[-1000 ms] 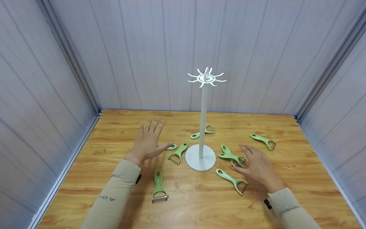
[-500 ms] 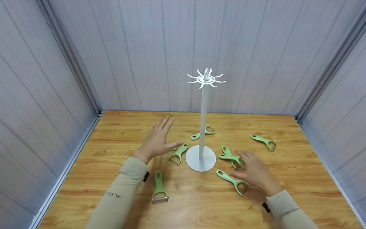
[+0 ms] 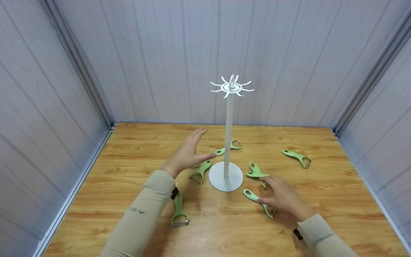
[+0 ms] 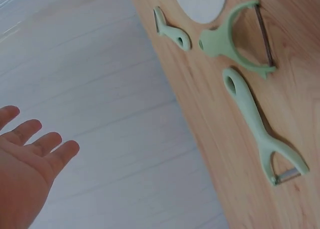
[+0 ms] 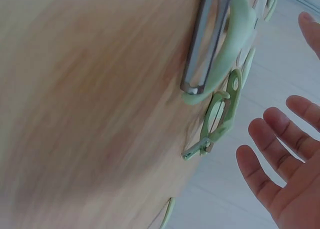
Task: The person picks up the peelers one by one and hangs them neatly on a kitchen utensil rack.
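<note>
Several light green Y-shaped peelers lie on the wooden table. My left hand, thumb and fingers spread, hovers left of the stand, over a peeler and partly hiding another behind it. In the left wrist view that hand holds nothing, with a peeler to its right. My right hand reaches low over a peeler at front right, its thumb overlapping the handle. Its fingers overlap two crossed peelers. The right wrist view shows the right hand's fingers loosely extended and apart from the crossed peelers.
A white stand with a round base and a ring of hooks on top rises mid-table. More peelers lie behind it, at far right and at front left. Pale panel walls enclose the table.
My left hand has moved right toward the stand, now covering more of the peelers there. My right hand has shifted slightly left and down over the front-right peeler. The peelers have stayed put.
</note>
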`<state>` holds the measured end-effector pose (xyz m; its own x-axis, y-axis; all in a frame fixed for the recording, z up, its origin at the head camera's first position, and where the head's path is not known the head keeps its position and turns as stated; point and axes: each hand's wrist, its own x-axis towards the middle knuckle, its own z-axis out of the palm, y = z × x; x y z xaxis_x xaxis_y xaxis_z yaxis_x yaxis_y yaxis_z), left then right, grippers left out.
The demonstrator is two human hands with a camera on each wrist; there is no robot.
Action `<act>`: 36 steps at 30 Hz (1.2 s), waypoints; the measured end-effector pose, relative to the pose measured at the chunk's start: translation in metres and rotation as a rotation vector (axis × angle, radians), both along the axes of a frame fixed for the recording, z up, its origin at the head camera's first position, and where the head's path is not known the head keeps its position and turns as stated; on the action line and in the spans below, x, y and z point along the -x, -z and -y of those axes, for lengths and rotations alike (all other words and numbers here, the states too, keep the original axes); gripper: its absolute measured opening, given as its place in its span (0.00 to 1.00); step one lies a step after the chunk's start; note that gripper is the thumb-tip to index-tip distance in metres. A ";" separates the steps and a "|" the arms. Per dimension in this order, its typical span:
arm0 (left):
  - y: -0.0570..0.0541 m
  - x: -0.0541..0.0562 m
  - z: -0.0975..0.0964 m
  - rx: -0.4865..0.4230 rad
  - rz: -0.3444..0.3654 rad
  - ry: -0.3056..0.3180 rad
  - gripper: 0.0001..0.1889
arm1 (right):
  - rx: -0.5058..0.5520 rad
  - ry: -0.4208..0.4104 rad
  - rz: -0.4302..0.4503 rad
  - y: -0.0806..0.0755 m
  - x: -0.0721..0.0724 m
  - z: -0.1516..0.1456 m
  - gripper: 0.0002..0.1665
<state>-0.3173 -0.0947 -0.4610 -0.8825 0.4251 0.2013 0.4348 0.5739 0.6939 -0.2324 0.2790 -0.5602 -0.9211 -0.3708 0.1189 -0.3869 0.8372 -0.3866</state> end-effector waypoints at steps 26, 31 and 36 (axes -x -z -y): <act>-0.004 0.019 -0.071 -0.375 0.069 0.094 0.28 | -0.011 -0.016 0.282 0.010 -0.002 0.001 0.27; -0.002 0.021 -0.076 -0.395 0.048 0.074 0.20 | -0.008 -0.018 0.312 0.011 -0.002 0.004 0.22; 0.000 0.023 -0.076 -0.396 0.018 0.031 0.18 | -0.017 -0.045 0.304 0.012 -0.002 0.005 0.12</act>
